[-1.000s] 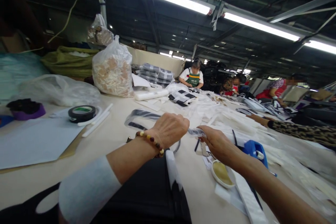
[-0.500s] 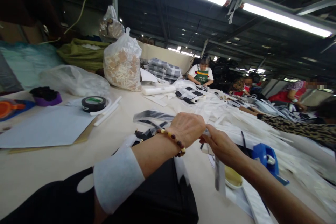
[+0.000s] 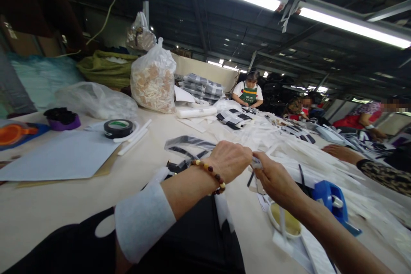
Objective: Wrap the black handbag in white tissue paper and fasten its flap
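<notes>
A black bag (image 3: pixel 192 233) lies in front of me, partly hidden beneath my left forearm. From it rises a dark handle (image 3: pixel 188 142) covered in translucent wrap, which runs up to my hands. My left hand (image 3: pixel 231 160), a beaded bracelet at its wrist, is closed around the wrapped handle. Close against it, my right hand (image 3: pixel 272 175) pinches a translucent strip (image 3: pixel 256 162) at the handle; its fingertips are partly hidden. Below the right wrist is a round dish (image 3: pixel 290 219) with a yellowish inside, and a pale strip hangs across it.
On the right stands a blue tape dispenser (image 3: pixel 332 201) beside heaped white strips (image 3: pixel 362 192). A co-worker's hand (image 3: pixel 342 153) reaches in there. To the left lie black tape (image 3: pixel 118 128), white sheets (image 3: pixel 61 154) and an orange tape roll (image 3: pixel 14 133). A stuffed plastic bag (image 3: pixel 153 79) stands behind.
The co-worker's patterned sleeve has drawn back to the right. The pale strip below my right hand has shifted right, and more of the dish shows. My hands stay together at the handle.
</notes>
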Demonstrator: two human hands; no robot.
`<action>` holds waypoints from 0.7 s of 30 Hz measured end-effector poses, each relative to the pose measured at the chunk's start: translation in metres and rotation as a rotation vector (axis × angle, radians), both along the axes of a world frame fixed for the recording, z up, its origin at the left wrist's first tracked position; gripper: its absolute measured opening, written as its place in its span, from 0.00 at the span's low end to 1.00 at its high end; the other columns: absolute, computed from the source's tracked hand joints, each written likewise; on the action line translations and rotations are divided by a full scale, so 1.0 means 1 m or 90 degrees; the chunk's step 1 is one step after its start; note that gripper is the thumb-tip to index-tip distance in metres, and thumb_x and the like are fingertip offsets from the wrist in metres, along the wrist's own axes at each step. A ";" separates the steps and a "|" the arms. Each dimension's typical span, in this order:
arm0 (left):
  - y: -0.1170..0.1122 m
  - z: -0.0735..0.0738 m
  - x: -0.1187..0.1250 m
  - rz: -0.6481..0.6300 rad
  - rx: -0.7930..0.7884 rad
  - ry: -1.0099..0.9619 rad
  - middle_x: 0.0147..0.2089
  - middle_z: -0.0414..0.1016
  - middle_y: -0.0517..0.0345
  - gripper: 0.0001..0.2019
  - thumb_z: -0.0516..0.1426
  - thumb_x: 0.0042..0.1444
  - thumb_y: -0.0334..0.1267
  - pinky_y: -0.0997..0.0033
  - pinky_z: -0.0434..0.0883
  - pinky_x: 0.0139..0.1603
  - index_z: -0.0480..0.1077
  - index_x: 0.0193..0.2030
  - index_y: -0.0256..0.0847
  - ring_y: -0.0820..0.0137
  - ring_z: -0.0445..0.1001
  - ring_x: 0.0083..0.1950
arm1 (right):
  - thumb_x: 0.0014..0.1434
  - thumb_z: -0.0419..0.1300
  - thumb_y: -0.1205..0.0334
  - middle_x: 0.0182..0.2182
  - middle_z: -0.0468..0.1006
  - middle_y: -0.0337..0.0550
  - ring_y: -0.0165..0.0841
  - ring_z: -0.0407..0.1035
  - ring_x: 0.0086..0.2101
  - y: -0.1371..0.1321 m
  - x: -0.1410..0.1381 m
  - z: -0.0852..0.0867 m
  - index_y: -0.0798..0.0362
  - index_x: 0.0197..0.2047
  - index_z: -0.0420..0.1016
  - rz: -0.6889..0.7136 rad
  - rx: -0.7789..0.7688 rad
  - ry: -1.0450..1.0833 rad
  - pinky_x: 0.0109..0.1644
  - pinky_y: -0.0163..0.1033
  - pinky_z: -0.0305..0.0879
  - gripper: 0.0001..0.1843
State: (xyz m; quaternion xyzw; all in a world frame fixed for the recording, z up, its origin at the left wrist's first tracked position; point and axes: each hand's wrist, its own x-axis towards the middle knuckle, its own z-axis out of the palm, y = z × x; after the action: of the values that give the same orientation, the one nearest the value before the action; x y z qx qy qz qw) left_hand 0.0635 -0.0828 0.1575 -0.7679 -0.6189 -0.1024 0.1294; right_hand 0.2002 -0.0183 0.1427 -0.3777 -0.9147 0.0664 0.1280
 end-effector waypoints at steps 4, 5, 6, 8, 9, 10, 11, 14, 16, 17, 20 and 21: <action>-0.001 0.007 -0.022 0.017 0.073 0.052 0.34 0.74 0.48 0.12 0.44 0.57 0.24 0.62 0.71 0.30 0.66 0.40 0.33 0.58 0.75 0.36 | 0.59 0.47 0.66 0.35 0.75 0.50 0.45 0.69 0.37 0.001 0.007 0.010 0.56 0.56 0.56 -0.081 0.063 -0.057 0.39 0.42 0.59 0.20; -0.001 0.007 -0.029 0.022 0.096 0.072 0.33 0.73 0.48 0.11 0.44 0.57 0.24 0.63 0.70 0.29 0.66 0.39 0.33 0.58 0.75 0.35 | 0.60 0.47 0.66 0.35 0.75 0.51 0.45 0.70 0.38 0.002 0.009 0.012 0.57 0.57 0.54 -0.095 0.068 -0.067 0.39 0.42 0.59 0.22; -0.001 0.007 -0.037 0.022 0.113 0.094 0.33 0.73 0.49 0.11 0.44 0.57 0.24 0.64 0.70 0.29 0.66 0.39 0.33 0.59 0.75 0.35 | 0.60 0.48 0.66 0.36 0.75 0.52 0.45 0.69 0.38 0.002 0.010 0.014 0.58 0.58 0.53 -0.106 0.071 -0.078 0.40 0.42 0.59 0.23; 0.001 0.002 -0.050 0.009 0.129 0.133 0.32 0.73 0.50 0.10 0.45 0.57 0.24 0.64 0.69 0.30 0.66 0.38 0.34 0.60 0.74 0.35 | 0.60 0.49 0.67 0.37 0.75 0.52 0.46 0.70 0.38 0.002 0.011 0.017 0.59 0.60 0.50 -0.114 0.074 -0.106 0.40 0.43 0.59 0.25; 0.002 0.000 -0.055 0.001 0.129 0.147 0.32 0.73 0.50 0.10 0.45 0.57 0.24 0.65 0.69 0.31 0.66 0.38 0.34 0.60 0.74 0.35 | 0.60 0.49 0.67 0.38 0.75 0.52 0.46 0.70 0.39 0.002 0.011 0.017 0.59 0.60 0.49 -0.110 0.076 -0.119 0.40 0.43 0.59 0.26; 0.004 -0.003 -0.060 -0.002 0.128 0.157 0.32 0.73 0.51 0.10 0.45 0.58 0.24 0.65 0.69 0.31 0.66 0.38 0.34 0.60 0.74 0.35 | 0.60 0.49 0.68 0.38 0.75 0.52 0.46 0.69 0.39 0.001 0.010 0.018 0.59 0.60 0.49 -0.103 0.078 -0.129 0.40 0.43 0.59 0.26; 0.005 -0.006 -0.063 0.000 0.126 0.160 0.32 0.73 0.51 0.10 0.45 0.58 0.25 0.65 0.69 0.32 0.66 0.38 0.34 0.60 0.74 0.35 | 0.60 0.49 0.68 0.39 0.75 0.53 0.46 0.69 0.40 0.001 0.010 0.018 0.59 0.60 0.51 -0.095 0.080 -0.133 0.41 0.43 0.59 0.25; 0.008 -0.009 -0.069 0.026 0.128 0.148 0.33 0.73 0.49 0.10 0.45 0.59 0.26 0.62 0.68 0.35 0.66 0.38 0.33 0.59 0.73 0.35 | 0.61 0.48 0.65 0.40 0.75 0.52 0.46 0.68 0.42 0.001 0.008 0.021 0.56 0.54 0.59 -0.077 0.090 -0.115 0.41 0.42 0.58 0.18; 0.006 -0.007 -0.067 0.054 0.168 0.134 0.39 0.72 0.44 0.10 0.46 0.59 0.29 0.56 0.67 0.40 0.65 0.44 0.30 0.55 0.72 0.41 | 0.62 0.47 0.63 0.38 0.75 0.51 0.45 0.69 0.40 0.001 0.007 0.026 0.55 0.49 0.63 -0.081 0.116 -0.096 0.38 0.40 0.57 0.14; 0.002 -0.005 -0.064 0.064 0.211 0.128 0.45 0.70 0.39 0.13 0.47 0.60 0.31 0.52 0.65 0.46 0.62 0.49 0.28 0.52 0.69 0.48 | 0.63 0.46 0.62 0.36 0.75 0.51 0.44 0.69 0.38 0.002 0.007 0.029 0.54 0.47 0.65 -0.090 0.136 -0.089 0.36 0.40 0.56 0.12; -0.015 -0.002 -0.041 0.026 0.365 0.119 0.60 0.56 0.34 0.22 0.48 0.60 0.32 0.46 0.51 0.59 0.50 0.60 0.25 0.49 0.51 0.62 | 0.63 0.44 0.59 0.29 0.73 0.48 0.40 0.67 0.31 0.003 0.003 0.040 0.54 0.37 0.66 -0.130 0.180 -0.062 0.31 0.38 0.52 0.13; -0.022 -0.003 -0.029 -0.015 0.385 0.110 0.60 0.56 0.36 0.20 0.46 0.61 0.31 0.48 0.51 0.59 0.51 0.59 0.26 0.51 0.50 0.63 | 0.64 0.44 0.58 0.26 0.72 0.47 0.38 0.65 0.29 0.004 0.000 0.044 0.53 0.34 0.66 -0.144 0.184 -0.045 0.30 0.38 0.51 0.14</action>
State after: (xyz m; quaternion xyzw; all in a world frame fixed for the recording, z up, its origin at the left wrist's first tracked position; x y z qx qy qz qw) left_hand 0.0346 -0.1044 0.1543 -0.7076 -0.5385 -0.2178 0.4024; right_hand 0.2002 -0.0141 0.1864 -0.4578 -0.8703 -0.0939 0.1556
